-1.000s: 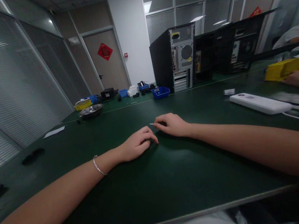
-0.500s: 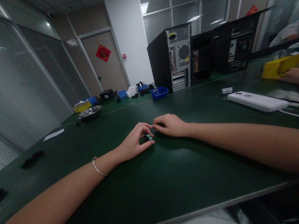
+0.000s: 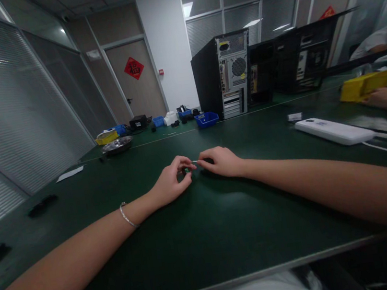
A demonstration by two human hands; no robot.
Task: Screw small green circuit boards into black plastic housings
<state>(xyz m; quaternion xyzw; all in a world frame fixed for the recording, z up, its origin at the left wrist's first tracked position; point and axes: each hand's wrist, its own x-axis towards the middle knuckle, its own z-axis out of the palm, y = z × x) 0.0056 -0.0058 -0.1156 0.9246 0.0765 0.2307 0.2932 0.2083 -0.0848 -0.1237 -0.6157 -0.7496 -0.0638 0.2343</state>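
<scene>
My left hand (image 3: 174, 180), with a bracelet at the wrist, curls its fingers around a small green circuit board (image 3: 187, 170). Only a sliver of the board shows between thumb and fingers. Close on its right, my right hand (image 3: 220, 161) is closed in a pinch, resting low over the green tabletop (image 3: 207, 240). A thin, pale, wire-like piece (image 3: 195, 161) spans the small gap between the fingertips of both hands. Its ends are hidden in the fingers, and its exact kind is too small to make out.
Computer towers (image 3: 232, 76) stand at the back. Before them sits a blue bin (image 3: 207, 119); a metal dish (image 3: 117, 145) lies left. To the right are a long white device (image 3: 333, 131) with a cable and a yellow bin (image 3: 364, 85), touched by another person's hand (image 3: 382, 96).
My left hand has shifted slightly left and its fingers have turned, so the circuit board is now mostly hidden. More of the thin piece shows between the hands. My right hand is nearly still.
</scene>
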